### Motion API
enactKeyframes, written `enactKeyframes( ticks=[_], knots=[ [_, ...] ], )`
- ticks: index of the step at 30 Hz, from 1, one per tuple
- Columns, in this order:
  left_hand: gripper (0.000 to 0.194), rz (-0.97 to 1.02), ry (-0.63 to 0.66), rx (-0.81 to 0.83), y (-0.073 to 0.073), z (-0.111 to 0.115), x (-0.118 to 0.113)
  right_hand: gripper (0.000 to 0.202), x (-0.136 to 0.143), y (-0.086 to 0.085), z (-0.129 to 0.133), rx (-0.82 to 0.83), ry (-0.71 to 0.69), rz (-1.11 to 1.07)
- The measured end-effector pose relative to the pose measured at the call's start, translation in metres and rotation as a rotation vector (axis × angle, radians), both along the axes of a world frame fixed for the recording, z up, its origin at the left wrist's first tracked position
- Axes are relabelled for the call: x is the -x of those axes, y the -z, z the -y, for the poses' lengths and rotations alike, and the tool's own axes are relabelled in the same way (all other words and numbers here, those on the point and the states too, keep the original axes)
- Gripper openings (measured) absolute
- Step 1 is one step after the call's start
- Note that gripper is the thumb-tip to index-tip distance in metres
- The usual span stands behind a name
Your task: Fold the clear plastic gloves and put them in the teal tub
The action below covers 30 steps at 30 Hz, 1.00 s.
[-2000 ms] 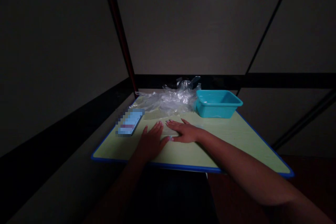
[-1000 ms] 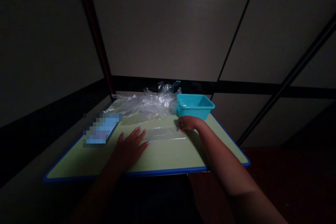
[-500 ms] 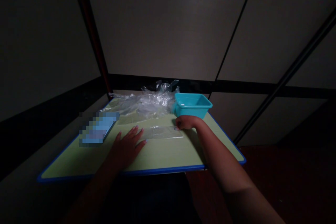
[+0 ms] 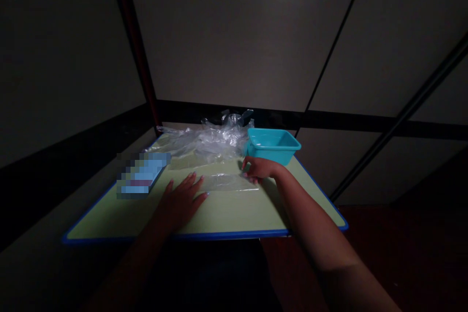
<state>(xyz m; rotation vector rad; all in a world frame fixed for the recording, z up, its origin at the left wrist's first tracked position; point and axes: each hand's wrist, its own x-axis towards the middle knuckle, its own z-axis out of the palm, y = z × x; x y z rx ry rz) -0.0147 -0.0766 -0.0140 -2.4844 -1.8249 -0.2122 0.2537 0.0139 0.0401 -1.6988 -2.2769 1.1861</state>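
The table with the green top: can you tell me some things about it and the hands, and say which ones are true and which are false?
1. The left hand lies flat on the table. True.
2. The turquoise tub stands at the near edge. False: it stands at the far edge, beyond the right hand.
3. The right hand's fingertips are on the flat clear plastic bag. True.
4. The crumpled clear plastic lies inside the tub. False: it lies on the table beside it.
5. The left hand holds the blue packet. False: the packet lies apart from it.
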Motion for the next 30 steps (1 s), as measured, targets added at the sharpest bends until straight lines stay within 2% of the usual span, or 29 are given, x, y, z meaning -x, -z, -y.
enactKeyframes(
  ticks=[5, 10, 14, 21, 30],
  knots=[
    [0.054, 0.013, -0.011, -0.021, 0.0010, 0.0014, -0.0005, 0.030, -0.0009, -0.0048, 0.0018, -0.025, -0.067, 0.012],
    [0.051, 0.017, 0.011, -0.009, -0.0006, 0.0028, -0.0007, 0.036, -0.0052, -0.0083, 0.0025, -0.023, -0.111, -0.123],
    [0.049, 0.000, 0.034, -0.001, -0.0018, 0.0031, -0.0003, 0.028, -0.0075, -0.0055, 0.0002, 0.026, -0.086, -0.260],
    [0.048, 0.018, 0.056, 0.011, -0.0015, 0.0023, 0.0003, 0.032, -0.0079, -0.0044, -0.0016, 0.110, -0.056, -0.516],
    [0.045, 0.043, 0.063, 0.060, -0.0081, 0.0048, -0.0020, 0.033, -0.0010, -0.0050, -0.0005, 0.134, 0.074, -0.635]
  ],
)
